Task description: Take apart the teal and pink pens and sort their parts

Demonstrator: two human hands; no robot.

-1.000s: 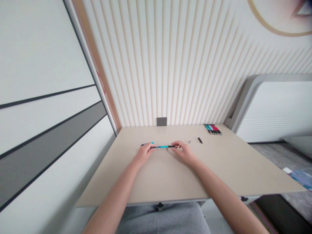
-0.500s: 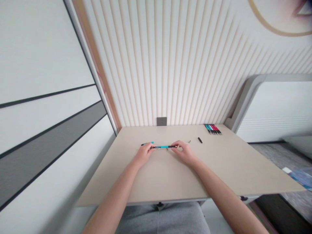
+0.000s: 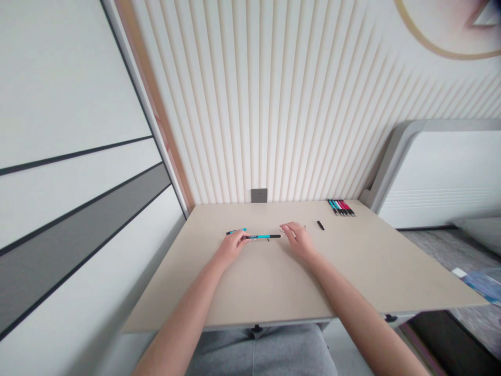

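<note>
The person's left hand [image 3: 230, 248] was clenched around the left end of a teal-and-black pen [image 3: 263, 236], whose body ran out to the right, lying level just above the table [image 3: 364, 266]. Its dark tip end pointed toward the right hand [image 3: 299, 241]. That hand had released the pen: its fingers were loosely curled, the hand rested just beside the tip, and its grip held nothing that could be made out.

A second teal piece [image 3: 236, 231] lay just beyond the left hand's fingers, partly hidden by them, so its full shape could not be seen. A thin pale sliver [image 3: 282, 230] sat by the right hand's fingertips, too small to identify. Just past that hand was a tiny metal part [image 3: 304, 227], and farther right lay a short black cylinder [image 3: 320, 225], probably a cap, though the view was too small to be sure.

Toward the far right corner of the table, a neat row of pens [image 3: 341, 208] lay side by side, their barrels showing teal, black and pink-red. A grey wall socket [image 3: 259, 195] was set into the ribbed cream wall panel [image 3: 274, 115] just above the far edge. Both forearms [image 3: 183, 303] reached in from the near edge, above the person's grey trousers [image 3: 258, 357].
</note>
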